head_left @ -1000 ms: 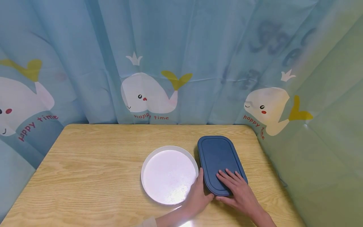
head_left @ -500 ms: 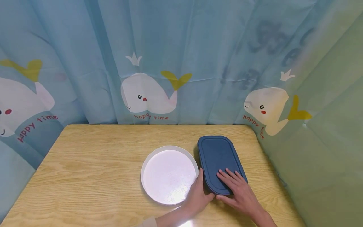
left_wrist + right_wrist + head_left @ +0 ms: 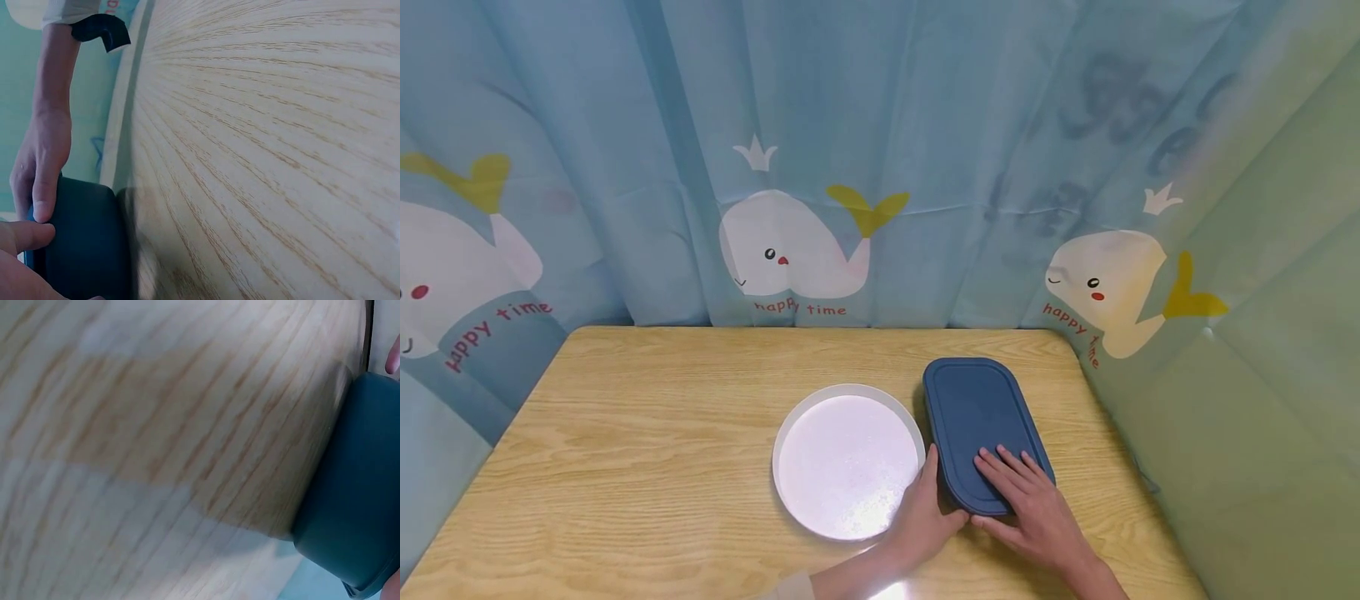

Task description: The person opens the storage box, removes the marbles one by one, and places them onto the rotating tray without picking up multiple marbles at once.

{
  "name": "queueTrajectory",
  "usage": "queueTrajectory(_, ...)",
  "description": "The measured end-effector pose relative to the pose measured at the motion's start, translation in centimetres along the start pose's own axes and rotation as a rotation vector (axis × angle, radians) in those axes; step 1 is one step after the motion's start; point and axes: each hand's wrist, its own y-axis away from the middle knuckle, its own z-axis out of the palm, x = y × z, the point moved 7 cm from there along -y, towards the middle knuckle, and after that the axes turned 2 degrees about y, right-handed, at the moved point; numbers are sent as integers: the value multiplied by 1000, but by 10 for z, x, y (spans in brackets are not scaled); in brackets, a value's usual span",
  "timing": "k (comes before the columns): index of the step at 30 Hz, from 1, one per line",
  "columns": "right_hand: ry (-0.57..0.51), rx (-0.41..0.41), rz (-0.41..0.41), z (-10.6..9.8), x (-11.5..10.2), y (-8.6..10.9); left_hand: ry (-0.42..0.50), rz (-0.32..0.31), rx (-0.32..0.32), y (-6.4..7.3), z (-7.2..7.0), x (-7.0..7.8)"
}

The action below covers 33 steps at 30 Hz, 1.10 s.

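A dark blue rectangular food container [image 3: 973, 400] with rounded corners and a lid stands on the table at the right. My left hand [image 3: 919, 518] grips its near left corner, fingers along the side wall and thumb at the front edge. Over the near right part of the lid, my right hand [image 3: 1033, 517] lays its spread fingers on top while its thumb bears on the front edge, close to the left thumb. In the left wrist view, both thumbs meet near the rim on the container's wall [image 3: 87, 250]. What the container holds is hidden.
A round white tray [image 3: 842, 467] with a low rim lies just left of the container, beside my left hand. The wooden table [image 3: 647, 450] ends at a blue curtain [image 3: 925, 125] printed with whales, which also runs down the right side.
Hardly anything differs. The lid's front edge appears very slightly higher in the head view than a second ago; both hands keep their places on the container.
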Motion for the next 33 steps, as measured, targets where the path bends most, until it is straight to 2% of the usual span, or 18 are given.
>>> queueTrajectory(19,8,-26,28,-3,-5,-2,-31,1,7,-1,1,0)
queueTrajectory(25,9,15,-23,-7,-9,-1,-17,12,-3,-1,2,-2)
queueTrajectory(33,111,56,-156,-7,-21,-3,-4,8,-7,-1,1,-1)
